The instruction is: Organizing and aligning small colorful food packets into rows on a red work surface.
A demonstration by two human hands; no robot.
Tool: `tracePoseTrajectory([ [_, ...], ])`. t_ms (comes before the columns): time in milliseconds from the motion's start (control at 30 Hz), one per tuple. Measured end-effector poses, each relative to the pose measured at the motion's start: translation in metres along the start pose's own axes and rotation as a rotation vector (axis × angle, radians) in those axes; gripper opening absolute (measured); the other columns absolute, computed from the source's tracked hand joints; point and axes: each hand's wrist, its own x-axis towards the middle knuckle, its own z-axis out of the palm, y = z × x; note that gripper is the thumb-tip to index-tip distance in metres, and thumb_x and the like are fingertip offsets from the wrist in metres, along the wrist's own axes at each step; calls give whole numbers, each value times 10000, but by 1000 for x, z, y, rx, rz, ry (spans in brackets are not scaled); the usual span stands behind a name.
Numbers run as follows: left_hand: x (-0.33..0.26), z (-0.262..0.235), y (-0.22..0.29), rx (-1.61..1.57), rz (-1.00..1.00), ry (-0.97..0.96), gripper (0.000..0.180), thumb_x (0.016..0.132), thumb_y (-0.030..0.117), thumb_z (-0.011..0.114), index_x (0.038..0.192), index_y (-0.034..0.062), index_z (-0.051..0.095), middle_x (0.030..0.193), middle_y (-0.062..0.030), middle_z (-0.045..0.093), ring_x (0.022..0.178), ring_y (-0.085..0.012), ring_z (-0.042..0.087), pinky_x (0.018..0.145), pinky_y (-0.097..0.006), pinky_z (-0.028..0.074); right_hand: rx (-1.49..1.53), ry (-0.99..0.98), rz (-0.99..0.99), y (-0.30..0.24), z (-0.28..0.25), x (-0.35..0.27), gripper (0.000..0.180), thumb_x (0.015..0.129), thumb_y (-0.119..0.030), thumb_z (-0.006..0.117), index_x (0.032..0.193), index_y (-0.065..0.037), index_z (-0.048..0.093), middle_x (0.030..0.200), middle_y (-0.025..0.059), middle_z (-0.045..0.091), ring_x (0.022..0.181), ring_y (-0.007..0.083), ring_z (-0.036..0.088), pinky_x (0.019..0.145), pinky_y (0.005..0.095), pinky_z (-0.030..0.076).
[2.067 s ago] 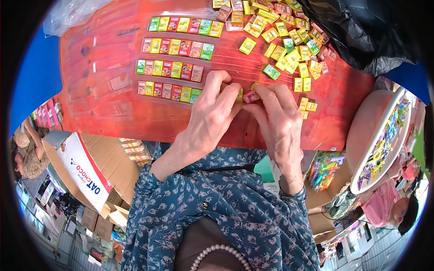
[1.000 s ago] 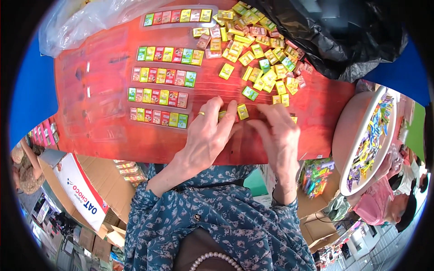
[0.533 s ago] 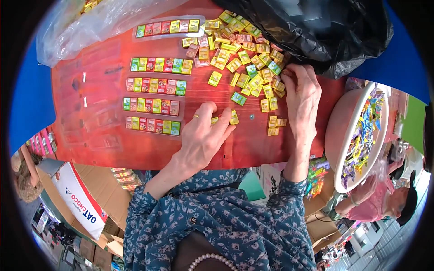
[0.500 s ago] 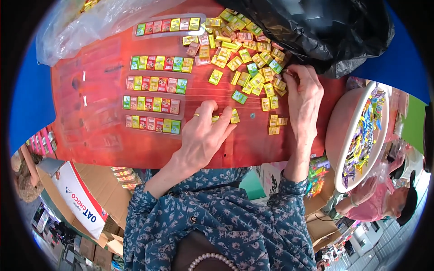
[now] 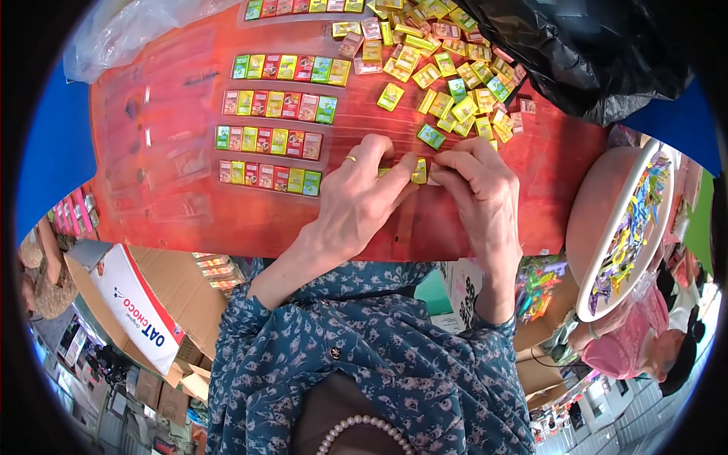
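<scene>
My left hand (image 5: 356, 201) lies low over the red table, its fingers curled around a small yellow box (image 5: 419, 171), with a bit of another yellow one between the fingers. Close beside it, my right hand (image 5: 481, 193) pinches thumb and fingertips together at the right end of that box; what it holds is mostly hidden. To the left, rows of small green, yellow, red and pink boxes (image 5: 277, 142) lie side by side in clear plastic trays. Beyond my hands spreads a loose heap of the same little boxes (image 5: 462, 87), mostly yellow, with a green one (image 5: 431, 136) nearest.
A black plastic bag (image 5: 584, 61) covers the far right corner, and a clear plastic bag (image 5: 136, 38) the far left. Empty clear trays (image 5: 174, 144) lie at left. A white-rimmed tub (image 5: 584, 288) of colourful wrapped pieces stands right. Cardboard boxes (image 5: 182, 288) stand below the table's near edge.
My right hand has come from the heap's right edge toward me and left, meeting my left hand at the yellow box. The whole view has shifted, so the table sits higher in it.
</scene>
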Motion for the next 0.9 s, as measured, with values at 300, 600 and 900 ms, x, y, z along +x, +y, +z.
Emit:
tracePoseTrajectory([
  [300,-2,-1,0,47,23,-9,423,692,88,807,1092,38,681,973,-91,520,786,-241,608,610,-337,502,-144,311,-113,7,-5,-2,155,817,48,668,960,-13,667,886,146,612,763,342,643,665,403,536],
  [600,-1,-2,0,8,24,-36,433,656,75,837,1056,32,674,995,-97,529,802,-244,615,622,-341,512,-464,478,-144,57,-30,59,338,825,75,599,1150,8,662,1064,229,648,922,411,636,801,431,527],
  [900,1,-8,5,-3,0,-76,438,695,57,830,1097,-1,663,1006,-109,542,726,-216,599,638,-349,520,-592,270,-148,60,-42,68,324,857,43,598,1174,-19,598,1114,193,624,958,397,636,792,436,517],
])
